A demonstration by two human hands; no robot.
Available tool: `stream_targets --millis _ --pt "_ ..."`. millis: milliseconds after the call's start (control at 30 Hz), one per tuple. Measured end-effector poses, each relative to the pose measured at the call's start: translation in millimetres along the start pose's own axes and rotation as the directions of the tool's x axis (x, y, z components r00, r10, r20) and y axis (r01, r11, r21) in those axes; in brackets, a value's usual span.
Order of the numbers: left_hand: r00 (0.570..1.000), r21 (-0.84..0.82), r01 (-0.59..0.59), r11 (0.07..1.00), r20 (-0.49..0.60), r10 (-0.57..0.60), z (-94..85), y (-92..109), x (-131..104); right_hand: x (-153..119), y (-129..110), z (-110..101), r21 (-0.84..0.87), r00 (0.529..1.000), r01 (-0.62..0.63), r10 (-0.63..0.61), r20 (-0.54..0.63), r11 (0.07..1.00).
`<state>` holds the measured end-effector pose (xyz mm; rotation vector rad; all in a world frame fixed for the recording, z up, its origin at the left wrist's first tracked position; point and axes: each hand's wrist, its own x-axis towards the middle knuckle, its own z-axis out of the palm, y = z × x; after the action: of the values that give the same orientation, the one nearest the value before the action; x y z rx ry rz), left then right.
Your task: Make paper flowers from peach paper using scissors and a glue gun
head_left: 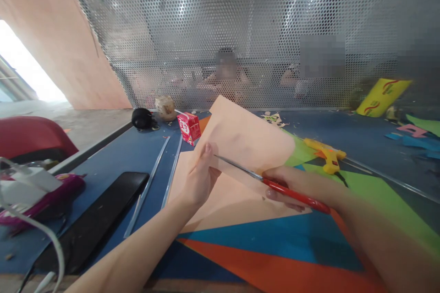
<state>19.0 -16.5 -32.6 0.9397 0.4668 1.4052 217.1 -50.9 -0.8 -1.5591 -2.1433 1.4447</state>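
Perforated metal mesh (240, 32) stands along the far edge of a blue bench (130, 155), with blurred people behind it. On the bench lie overlapping sheets of paper in blue (275, 238), orange (275, 274) and green (371, 192). The left hand (201, 176) pinches a peach paper sheet (247, 139) at its lower edge and holds it tilted up above the bench. The right hand (302, 187) is closed around the red handles of a pair of scissors (275, 185), whose blades lie against the peach sheet just beside the left thumb. A yellow glue gun (326, 153) rests behind the right hand. A small red carton (189, 127), a black keyboard (92, 219) and a pink case (41, 192) lie to the left.
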Motion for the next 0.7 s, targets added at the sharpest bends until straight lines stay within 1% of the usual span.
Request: stream_targets --millis 233,333,433,500,633,700 --pt "0.999 -0.031 0.035 0.999 0.024 -0.034 4.0 2.0 -1.2 1.9 2.0 1.3 0.0 1.0 -0.017 0.017 -0.005 1.0" --pt "0.999 -0.047 0.051 0.998 0.022 -0.05 5.8 1.4 -1.7 2.1 3.4 1.5 0.001 1.0 -0.004 0.004 -0.007 1.0" --pt "0.993 -0.048 0.115 0.992 -0.005 -0.115 6.1 0.0 -2.6 2.5 4.5 1.6 0.008 1.0 0.012 -0.012 -0.008 1.0" --pt "0.99 -0.044 0.137 0.99 -0.019 -0.138 5.6 -0.2 -2.9 2.6 4.2 1.7 0.014 1.0 0.014 -0.014 -0.011 1.0" --pt "0.996 -0.026 0.086 0.996 -0.002 -0.086 4.8 1.9 -2.5 1.7 1.4 2.1 -0.014 1.0 0.02 -0.02 -0.019 1.0" --pt "0.997 -0.019 0.072 0.997 -0.012 -0.073 5.3 2.9 -2.2 1.4 0.7 2.3 -0.034 0.999 0.023 -0.024 -0.023 0.999"
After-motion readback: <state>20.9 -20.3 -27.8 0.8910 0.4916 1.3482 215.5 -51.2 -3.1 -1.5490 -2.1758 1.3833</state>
